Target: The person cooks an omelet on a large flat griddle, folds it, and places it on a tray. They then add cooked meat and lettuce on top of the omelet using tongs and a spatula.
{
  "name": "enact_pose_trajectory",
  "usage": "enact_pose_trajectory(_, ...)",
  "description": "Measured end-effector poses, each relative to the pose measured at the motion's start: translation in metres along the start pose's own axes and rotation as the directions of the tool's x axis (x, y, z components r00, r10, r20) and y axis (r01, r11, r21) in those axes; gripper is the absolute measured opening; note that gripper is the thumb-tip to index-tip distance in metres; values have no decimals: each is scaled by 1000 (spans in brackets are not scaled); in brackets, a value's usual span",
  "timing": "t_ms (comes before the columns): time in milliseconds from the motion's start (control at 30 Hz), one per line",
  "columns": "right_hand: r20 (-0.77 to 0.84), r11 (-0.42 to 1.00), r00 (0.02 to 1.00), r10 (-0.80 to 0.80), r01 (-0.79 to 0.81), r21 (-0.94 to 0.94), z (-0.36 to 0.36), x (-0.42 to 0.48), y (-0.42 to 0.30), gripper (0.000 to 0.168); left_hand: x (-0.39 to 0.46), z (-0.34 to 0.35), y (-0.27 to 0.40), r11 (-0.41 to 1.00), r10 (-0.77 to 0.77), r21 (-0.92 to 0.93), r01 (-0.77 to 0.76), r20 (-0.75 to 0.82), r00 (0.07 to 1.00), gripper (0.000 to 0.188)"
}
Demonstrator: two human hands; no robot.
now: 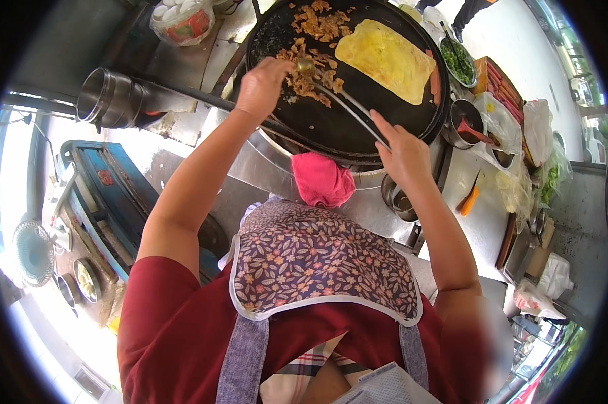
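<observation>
My right hand [407, 154] grips the long metal handle of a utensil [352, 108], possibly tongs. Its rounded, oily end sits among browned meat pieces [304, 93] on a round black griddle [329, 129]. My left hand [263, 88] is over the griddle's left side, its fingertips close beside that end; whether they pinch anything is hidden. A second heap of meat [321, 22] lies farther back. To the right, a yellow, egg-coated flatbread [385, 60] lies flat, with pink sausage strips [434, 83] along its right edge.
A pink cloth [324, 179] hangs at the griddle's front. On the right are a bowl of chopped greens [458, 60], packaged sausages [503, 88], a pot with a red ladle [465, 123] and an orange-handled knife [469, 199]. Eggs [175, 12] and metal pots [109, 98] stand left.
</observation>
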State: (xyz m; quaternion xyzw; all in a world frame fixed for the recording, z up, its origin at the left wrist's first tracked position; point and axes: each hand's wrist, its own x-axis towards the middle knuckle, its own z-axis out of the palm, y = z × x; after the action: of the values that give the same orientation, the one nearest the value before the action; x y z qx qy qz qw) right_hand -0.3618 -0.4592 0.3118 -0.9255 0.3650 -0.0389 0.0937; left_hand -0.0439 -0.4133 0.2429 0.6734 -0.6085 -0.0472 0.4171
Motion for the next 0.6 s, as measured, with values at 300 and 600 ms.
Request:
enact_pose_trajectory(300, -93, 984, 994, -51, 34, -172, 61, 29, 6, 67, -7, -16, -11, 995, -64, 70, 70, -84, 994, 15)
enact_pose_trajectory(600, -125, 980, 992, -12, -14, -201, 54, 86, -8, 61, 3, -4, -22, 983, -147, 84, 162, -159, 976, 19)
